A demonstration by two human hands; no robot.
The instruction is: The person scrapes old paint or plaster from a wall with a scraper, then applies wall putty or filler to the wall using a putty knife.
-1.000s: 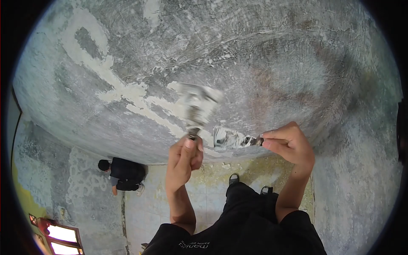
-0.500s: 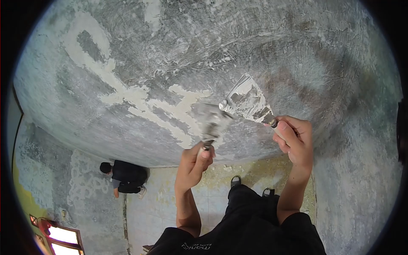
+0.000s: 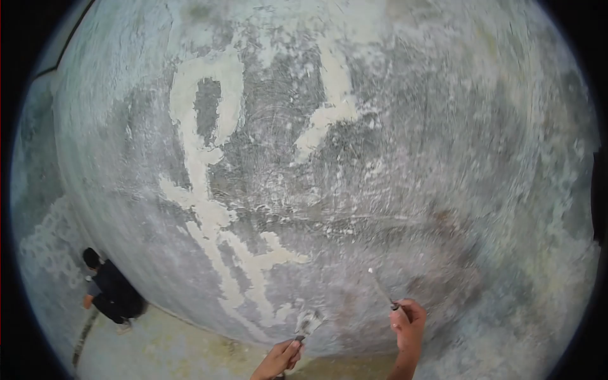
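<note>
Low in the view, my left hand [image 3: 278, 359] is closed round the handle of a putty knife [image 3: 308, 325], whose blurred blade is close to the wall [image 3: 392, 158]. Farther right, my right hand [image 3: 409, 324] grips a second putty knife [image 3: 381, 289], seen nearly edge-on and tilted up to the left. A white blob of putty sits at that blade's tip. Pale putty patches [image 3: 272, 258] run over the grey wall above and left of my hands. Whether either blade touches the wall, I cannot tell.
At the lower left, a person in dark clothes [image 3: 117, 288] crouches beside the adjoining wall, which has pale ring-shaped marks [image 3: 50, 244]. A yellowish, stained floor [image 3: 171, 345] runs along the foot of the wall.
The view has tilted up, showing more of the upper wall. Both hands now appear lower, and farther apart. The right knife has turned from its broad face to nearly edge-on.
</note>
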